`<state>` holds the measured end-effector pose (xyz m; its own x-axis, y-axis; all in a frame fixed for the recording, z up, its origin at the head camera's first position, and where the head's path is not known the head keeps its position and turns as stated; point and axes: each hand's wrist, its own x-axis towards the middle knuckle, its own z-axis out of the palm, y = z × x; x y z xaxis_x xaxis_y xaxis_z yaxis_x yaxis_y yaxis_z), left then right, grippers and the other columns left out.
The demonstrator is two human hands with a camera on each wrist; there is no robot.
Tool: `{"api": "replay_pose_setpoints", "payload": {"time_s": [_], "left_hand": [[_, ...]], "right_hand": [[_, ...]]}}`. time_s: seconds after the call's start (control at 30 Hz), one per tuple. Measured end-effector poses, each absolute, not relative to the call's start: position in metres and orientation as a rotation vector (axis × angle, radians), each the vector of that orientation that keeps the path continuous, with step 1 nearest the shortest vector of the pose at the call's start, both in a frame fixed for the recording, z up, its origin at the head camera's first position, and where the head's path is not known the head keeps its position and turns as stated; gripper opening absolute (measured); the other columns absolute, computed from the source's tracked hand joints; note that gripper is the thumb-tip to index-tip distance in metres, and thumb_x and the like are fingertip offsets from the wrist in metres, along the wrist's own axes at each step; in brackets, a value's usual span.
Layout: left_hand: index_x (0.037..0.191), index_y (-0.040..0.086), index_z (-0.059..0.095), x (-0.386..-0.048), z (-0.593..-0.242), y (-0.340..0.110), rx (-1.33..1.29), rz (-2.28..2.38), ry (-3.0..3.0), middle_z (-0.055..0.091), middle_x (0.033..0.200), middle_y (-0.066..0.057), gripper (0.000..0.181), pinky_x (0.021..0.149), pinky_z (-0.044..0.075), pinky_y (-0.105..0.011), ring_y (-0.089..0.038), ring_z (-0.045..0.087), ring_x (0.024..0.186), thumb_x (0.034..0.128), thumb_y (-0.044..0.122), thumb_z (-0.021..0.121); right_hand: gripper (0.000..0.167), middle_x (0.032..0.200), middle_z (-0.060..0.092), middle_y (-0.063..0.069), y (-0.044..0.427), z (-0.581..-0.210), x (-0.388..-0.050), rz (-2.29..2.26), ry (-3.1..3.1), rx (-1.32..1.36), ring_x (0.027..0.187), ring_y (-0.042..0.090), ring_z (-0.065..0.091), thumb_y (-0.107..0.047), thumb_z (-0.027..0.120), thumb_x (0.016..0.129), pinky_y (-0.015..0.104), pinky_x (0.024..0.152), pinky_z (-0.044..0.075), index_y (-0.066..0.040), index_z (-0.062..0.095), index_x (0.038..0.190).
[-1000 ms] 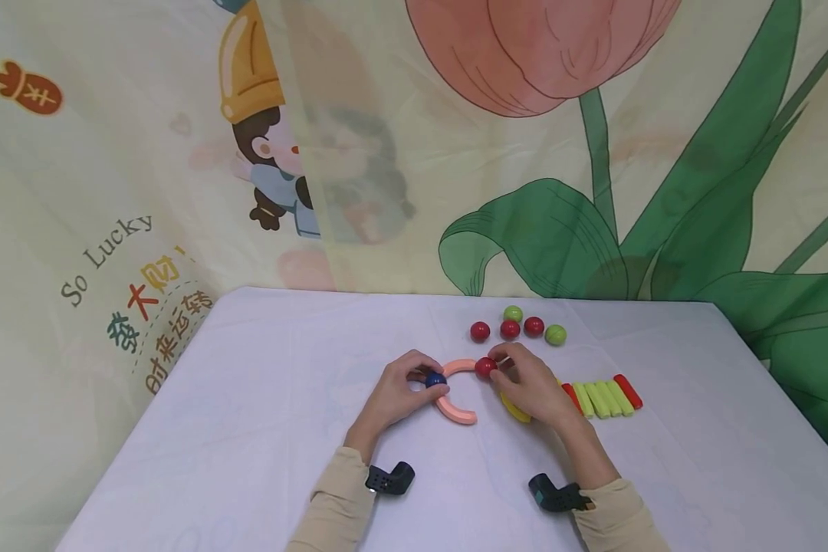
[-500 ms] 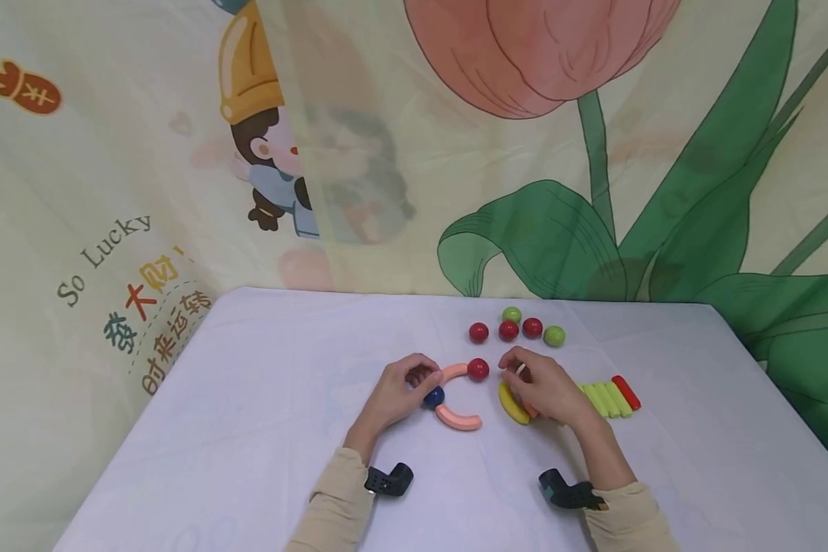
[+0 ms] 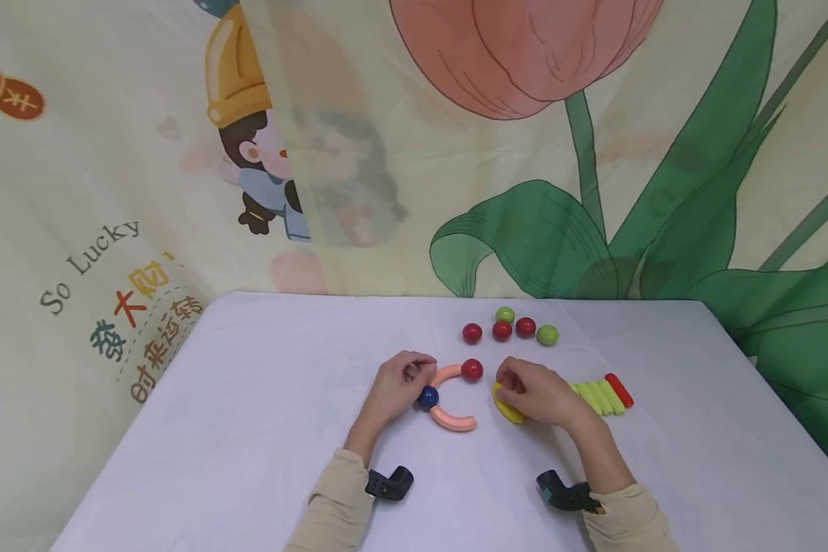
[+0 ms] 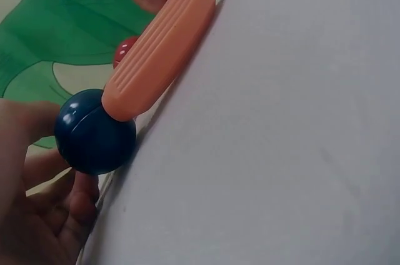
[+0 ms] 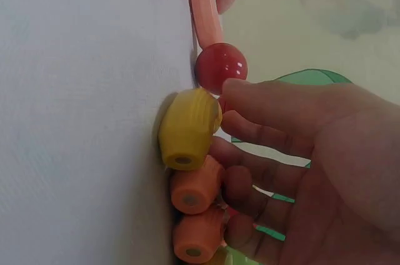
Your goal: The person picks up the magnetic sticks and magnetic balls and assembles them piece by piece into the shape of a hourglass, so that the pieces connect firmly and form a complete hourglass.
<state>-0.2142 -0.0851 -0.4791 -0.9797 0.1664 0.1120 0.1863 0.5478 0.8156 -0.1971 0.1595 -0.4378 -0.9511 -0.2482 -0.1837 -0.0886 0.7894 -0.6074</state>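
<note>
My left hand point(image 3: 402, 382) rests loosely at a blue ball point(image 3: 428, 397), its fingers lightly bent and touching or close beside it; the ball is uncovered. Two pink curved sticks join that ball: an upper one point(image 3: 447, 374) ending at a red ball point(image 3: 472, 369), and a lower one point(image 3: 453, 421) with a free end. My right hand point(image 3: 537, 389) is over a yellow curved stick point(image 5: 187, 124), thumb and fingertips closing at its far end, which they partly hide. Beside it, orange stick ends point(image 5: 197, 193) show under the fingers in the right wrist view.
Behind the hands lie loose red balls point(image 3: 501, 330) and green balls point(image 3: 547, 335). A row of green sticks point(image 3: 599, 396) with a red stick point(image 3: 619, 389) at its end is to the right. A white cloth covers the table point(image 3: 283, 414), with a printed curtain point(image 3: 359, 153) behind.
My left hand has let go of the blue ball and shifted slightly above it. My right hand has left the red ball, moved right, and come down onto the yellow curved stick.
</note>
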Motion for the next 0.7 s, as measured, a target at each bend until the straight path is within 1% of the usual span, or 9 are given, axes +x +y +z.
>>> {"api": "replay_pose_setpoints", "payload": {"time_s": [0.17,0.27,0.4,0.53,0.7], "left_hand": [[0.107,0.018,0.070,-0.220,-0.471,-0.077,-0.359,-1.292,-2.883,0.062,0.093,0.002,0.024,0.067,0.043,-0.024,-0.011,0.051,0.076,0.0893,0.032,0.062],[0.108,0.019,0.071,-0.223,-0.467,-0.073,-0.420,-1.198,-2.947,0.060,0.091,0.002,0.026,0.068,0.042,-0.025,-0.012,0.051,0.077,0.0885,0.034,0.063],[0.109,0.020,0.071,-0.226,-0.464,-0.071,-0.470,-1.107,-2.983,0.058,0.090,0.002,0.027,0.067,0.041,-0.024,-0.011,0.050,0.078,0.0883,0.036,0.063],[0.109,0.021,0.071,-0.227,-0.464,-0.071,-0.474,-1.094,-2.999,0.059,0.090,0.003,0.028,0.066,0.041,-0.024,-0.012,0.050,0.078,0.0876,0.037,0.063],[0.109,0.023,0.072,-0.229,-0.463,-0.069,-0.477,-1.101,-3.020,0.058,0.091,0.003,0.032,0.064,0.040,-0.026,-0.012,0.049,0.077,0.0865,0.044,0.063]], "right_hand": [[0.030,0.079,0.054,0.001,0.157,-0.438,-0.195,-0.871,2.740,-0.239,0.069,0.015,0.050,-0.020,0.075,0.079,0.026,0.058,0.045,-0.013,0.057,0.102],[0.031,0.078,0.053,0.002,0.156,-0.439,-0.194,-0.860,2.754,-0.225,0.067,0.015,0.050,-0.021,0.075,0.079,0.027,0.058,0.044,-0.014,0.057,0.102],[0.031,0.076,0.053,0.001,0.154,-0.438,-0.193,-0.842,2.777,-0.228,0.066,0.015,0.049,-0.021,0.076,0.079,0.027,0.057,0.043,-0.014,0.056,0.102],[0.032,0.074,0.052,0.000,0.152,-0.439,-0.192,-0.811,2.802,-0.223,0.064,0.015,0.049,-0.023,0.077,0.078,0.026,0.056,0.042,-0.015,0.056,0.101],[0.034,0.072,0.052,0.000,0.151,-0.443,-0.191,-0.795,2.817,-0.215,0.063,0.014,0.049,-0.025,0.078,0.076,0.026,0.054,0.040,-0.016,0.055,0.099]]}}
